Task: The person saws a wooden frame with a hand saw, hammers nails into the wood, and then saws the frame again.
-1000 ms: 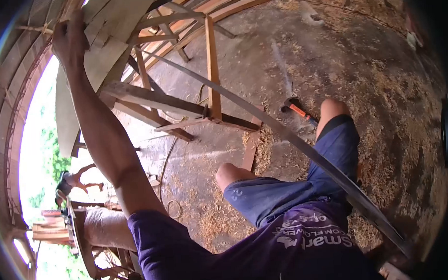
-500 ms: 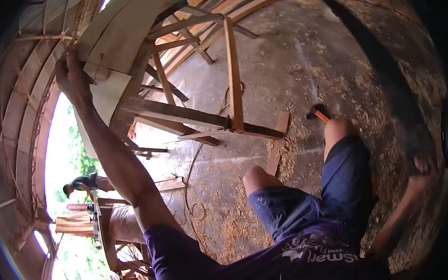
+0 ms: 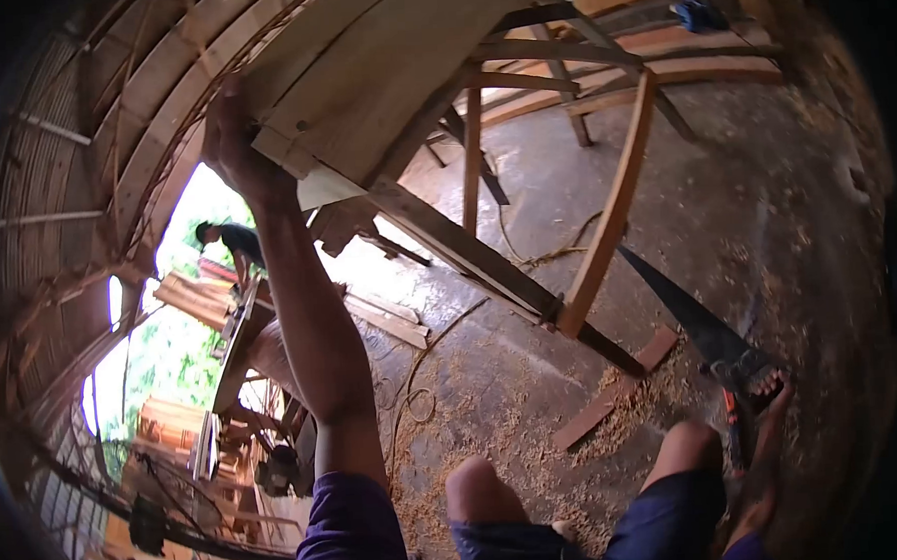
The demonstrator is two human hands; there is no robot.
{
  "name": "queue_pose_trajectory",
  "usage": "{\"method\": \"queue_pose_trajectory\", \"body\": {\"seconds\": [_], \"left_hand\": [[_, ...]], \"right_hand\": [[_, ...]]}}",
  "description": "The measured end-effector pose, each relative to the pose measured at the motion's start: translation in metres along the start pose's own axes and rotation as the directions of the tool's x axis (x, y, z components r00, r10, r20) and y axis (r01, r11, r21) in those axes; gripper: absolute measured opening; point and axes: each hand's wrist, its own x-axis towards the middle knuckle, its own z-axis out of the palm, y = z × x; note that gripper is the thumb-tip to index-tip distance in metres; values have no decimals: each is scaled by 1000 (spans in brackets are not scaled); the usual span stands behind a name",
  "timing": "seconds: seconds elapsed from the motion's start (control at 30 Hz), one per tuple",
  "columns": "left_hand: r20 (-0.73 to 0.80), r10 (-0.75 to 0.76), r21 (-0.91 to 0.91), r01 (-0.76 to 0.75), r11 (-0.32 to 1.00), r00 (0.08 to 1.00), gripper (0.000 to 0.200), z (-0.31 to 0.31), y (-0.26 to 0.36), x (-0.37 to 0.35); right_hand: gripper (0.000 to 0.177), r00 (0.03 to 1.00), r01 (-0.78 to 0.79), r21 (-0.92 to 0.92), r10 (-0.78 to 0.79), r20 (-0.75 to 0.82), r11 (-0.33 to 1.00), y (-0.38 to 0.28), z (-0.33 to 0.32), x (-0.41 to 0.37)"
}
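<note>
My left hand (image 3: 248, 149) grips the near end of a wide pale wooden board (image 3: 389, 67), its fingers at the edge. A dark crack or line runs along the board, and a dark round spot shows near its end. The board lies on a trestle of wooden beams (image 3: 467, 254). Down at the right, my right hand (image 3: 771, 388) is closed round the handle of a handsaw (image 3: 692, 309), whose dark blade points up and left, away from the board. A tool with an orange and black handle (image 3: 734, 423) is close beside this hand, its head overlapped by the saw.
Wood shavings and a flat reddish plank offcut (image 3: 613, 388) lie on the concrete floor before my knees. A cord (image 3: 413, 387) curls across the floor. At the left, a person (image 3: 235, 244) stands by stacked timber (image 3: 194, 296). Long planks (image 3: 649, 46) lie at the back.
The view has swung left. My right hand has brought the saw from the far right, blade upright and blurred, down beside my knee. My left hand stays at the board's end.
</note>
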Motion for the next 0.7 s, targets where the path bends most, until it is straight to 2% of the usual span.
{"method": "queue_pose_trajectory", "body": {"seconds": [0.07, 0.13, 0.17, 0.2, 0.27, 0.3, 0.37, 0.4, 0.47, 0.5, 0.57, 0.6, 0.67, 0.7], "left_hand": [[22, -9, 30, 9, 1000, 1000, 34, -4, -10, -1], [101, -120, -190, 137, 972, 988, 38, -6, -17, 0], [87, -175, -65, 181, 981, 981, 41, -6, -10, -1], [78, -173, -44, 177, 983, 982, 41, -6, -4, 0], [116, -413, -307, 428, 850, 903, 42, -5, 4, 1], [110, -414, -294, 427, 855, 904, 42, -6, 4, 2], [132, -407, -309, 427, 850, 904, 42, -7, 5, 2], [143, -403, -320, 427, 846, 904, 42, -6, 5, 3], [150, -436, -364, 459, 810, 887, 41, -6, 6, 3], [161, -465, -413, 487, 769, 870, 41, -7, 7, 3], [152, -443, -399, 465, 790, 883, 40, -8, 3, 3], [146, -420, -386, 443, 809, 896, 39, -7, 2, 3], [124, -445, -399, 455, 796, 887, 39, -6, 5, 1], [106, -467, -411, 467, 783, 878, 39, -4, 8, 0]], "right_hand": [[21, 996, -80, 38, 79, 27, 996, 4, -4, 33], [21, 994, -106, 9, 106, 23, 994, 5, -3, 62], [23, 996, -83, -71, 86, 32, 994, 4, -1, 72], [23, 994, -96, -78, 100, 49, 992, 6, 1, 82], [25, 995, -88, -113, 93, 34, 990, 10, -12, 109], [25, 994, -98, -117, 104, 43, 988, 13, 0, 112], [27, 977, -105, -200, 64, -203, 974, 17, 17, 116], [27, 978, -109, -202, 68, -200, 973, 17, 3, 133], [30, 882, -270, -377, 72, -465, 886, 23, -24, 161], [34, 837, -319, -448, 27, -546, 835, 24, -39, 169], [46, 770, -315, -692, -252, -587, 650, 26, -61, 177], [52, 740, -300, -838, -443, -505, 455, 29, -67, 172], [65, 665, -277, -961, -720, -197, 7, 41, -73, 159], [72, 635, -249, -949, -773, -11, -191, 51, -75, 148]]}}
